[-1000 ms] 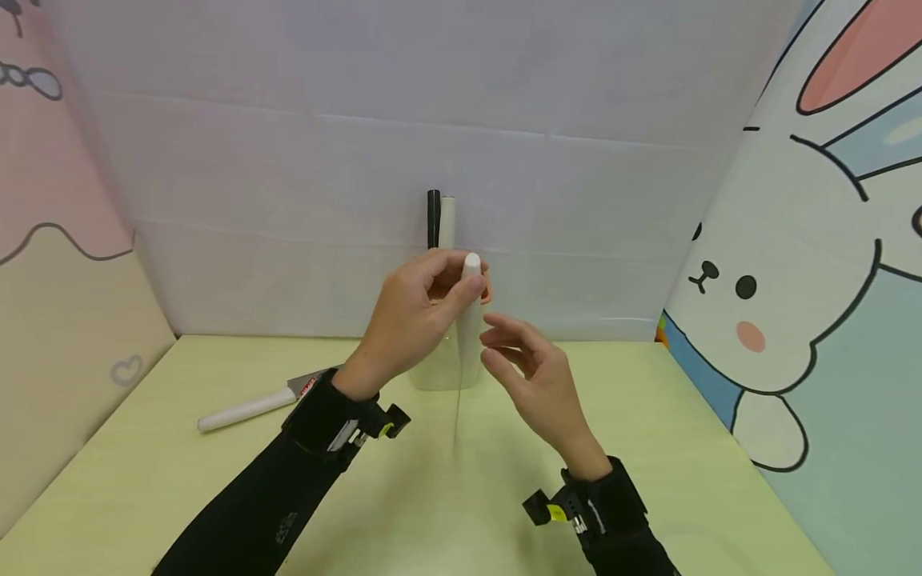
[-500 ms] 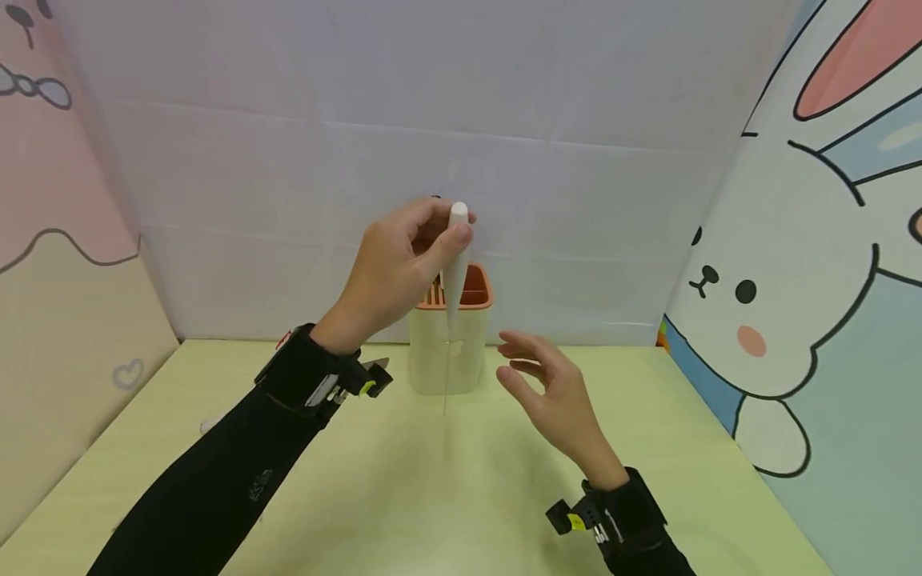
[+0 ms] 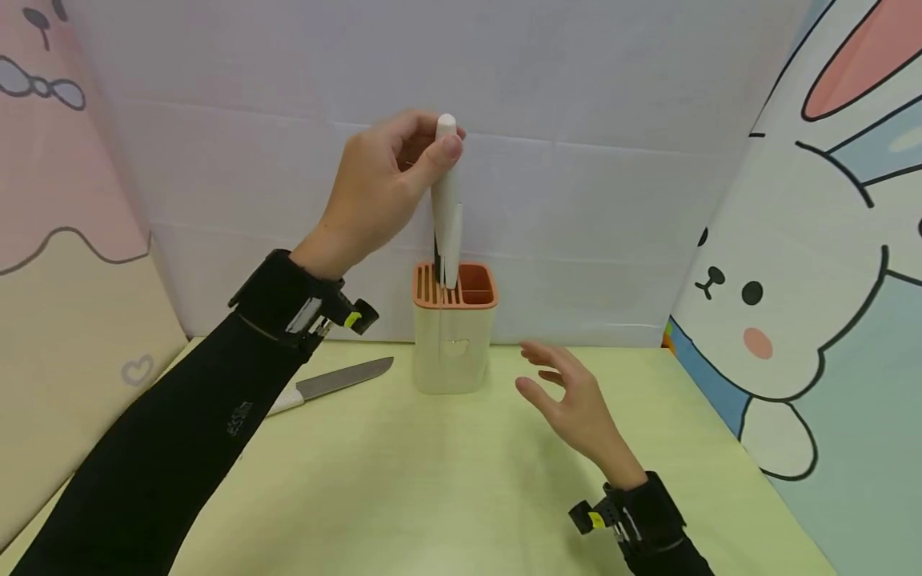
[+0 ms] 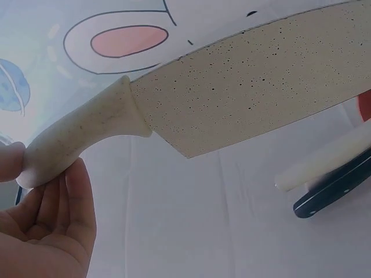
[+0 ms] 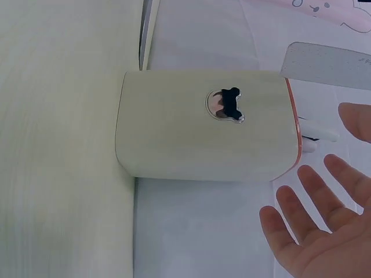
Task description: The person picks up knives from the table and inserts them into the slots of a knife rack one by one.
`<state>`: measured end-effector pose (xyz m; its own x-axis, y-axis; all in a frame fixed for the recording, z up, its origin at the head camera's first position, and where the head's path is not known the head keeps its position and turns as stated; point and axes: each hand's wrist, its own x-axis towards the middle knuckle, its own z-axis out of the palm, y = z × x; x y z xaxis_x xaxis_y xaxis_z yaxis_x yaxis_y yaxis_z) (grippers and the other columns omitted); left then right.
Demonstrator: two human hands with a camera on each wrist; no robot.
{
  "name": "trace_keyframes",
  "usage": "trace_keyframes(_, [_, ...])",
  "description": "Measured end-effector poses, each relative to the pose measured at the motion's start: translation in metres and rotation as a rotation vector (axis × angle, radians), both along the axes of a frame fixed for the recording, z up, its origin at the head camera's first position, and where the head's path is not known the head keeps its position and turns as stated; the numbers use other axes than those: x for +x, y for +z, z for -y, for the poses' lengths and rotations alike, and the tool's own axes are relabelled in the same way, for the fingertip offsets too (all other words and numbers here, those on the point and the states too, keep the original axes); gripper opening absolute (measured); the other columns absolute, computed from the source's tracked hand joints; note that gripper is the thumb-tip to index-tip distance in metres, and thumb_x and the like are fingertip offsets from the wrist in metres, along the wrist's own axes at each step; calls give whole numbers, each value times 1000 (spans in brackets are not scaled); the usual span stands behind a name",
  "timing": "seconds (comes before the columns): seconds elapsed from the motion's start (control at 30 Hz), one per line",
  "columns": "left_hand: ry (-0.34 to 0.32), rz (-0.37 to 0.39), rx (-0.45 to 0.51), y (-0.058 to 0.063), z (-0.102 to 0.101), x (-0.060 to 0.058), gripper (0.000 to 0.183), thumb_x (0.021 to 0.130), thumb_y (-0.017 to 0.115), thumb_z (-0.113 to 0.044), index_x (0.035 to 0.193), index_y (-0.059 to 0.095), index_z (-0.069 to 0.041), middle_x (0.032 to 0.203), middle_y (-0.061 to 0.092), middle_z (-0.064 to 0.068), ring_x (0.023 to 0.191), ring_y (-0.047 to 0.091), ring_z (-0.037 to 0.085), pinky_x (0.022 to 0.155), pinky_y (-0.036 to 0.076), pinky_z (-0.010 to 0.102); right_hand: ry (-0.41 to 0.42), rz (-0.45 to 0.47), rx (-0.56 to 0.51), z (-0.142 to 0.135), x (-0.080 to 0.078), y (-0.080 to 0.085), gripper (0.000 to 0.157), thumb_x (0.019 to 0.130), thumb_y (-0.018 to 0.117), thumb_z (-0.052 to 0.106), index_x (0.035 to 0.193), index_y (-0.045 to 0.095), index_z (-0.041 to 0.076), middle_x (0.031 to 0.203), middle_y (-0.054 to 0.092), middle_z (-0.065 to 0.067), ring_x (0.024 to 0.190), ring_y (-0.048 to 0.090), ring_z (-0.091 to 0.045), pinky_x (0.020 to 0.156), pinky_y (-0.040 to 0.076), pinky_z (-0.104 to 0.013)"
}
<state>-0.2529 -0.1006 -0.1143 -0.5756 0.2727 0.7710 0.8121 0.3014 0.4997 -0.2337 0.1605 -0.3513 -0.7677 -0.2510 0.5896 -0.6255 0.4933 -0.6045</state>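
Pale green tabletop (image 3: 446,496) carries the knife block (image 3: 454,344), above whose slots the left hand (image 3: 382,188) pinches a cream cleaver (image 4: 243,98), not yet slotted; right hand (image 3: 576,400) hovers, fingers spread, holding nothing.

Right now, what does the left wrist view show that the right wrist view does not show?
Only the left wrist view shows the left hand holding the speckled knife by its pale handle, plus a white handle and a black handle. Only the right wrist view shows the cream knife block, its bear-shaped badge and the open right hand. Both show the speckled blade and the cartoon wall.
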Motion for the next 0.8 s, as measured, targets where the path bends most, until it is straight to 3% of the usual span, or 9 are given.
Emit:
trace_keyframes(0.17, [15, -7, 17, 10, 2, -16, 22, 97, 59, -25, 109, 65, -7, 94, 64, 2, 81, 54, 13, 73, 42, 24, -44, 27, 49, -9, -9, -10, 49, 91, 68, 27, 135, 50, 19, 128, 53, 2, 115, 51, -21, 89, 49, -46])
trace_keyframes(0.53, [70, -6, 19, 25, 3, -12, 25, 99, 55, -19, 114, 61, 0, 94, 59, 6, 82, 49, 15, 72, 40, 24, -83, 35, 192, -15, -13, -22, 61, 89, 70, 34, 140, 45, 13, 135, 47, -3, 119, 45, -23, 93, 43, -50])
trace_keyframes(0.8, [110, -37, 17, 34, 5, -27, 26, 100, 55, -22, 115, 62, -2, 93, 57, 4, 83, 48, 15, 72, 39, 24, -66, 36, 227, -13, -15, -25, 61, 89, 69, 34, 141, 43, 15, 136, 46, -6, 122, 44, -29, 97, 40, -51])
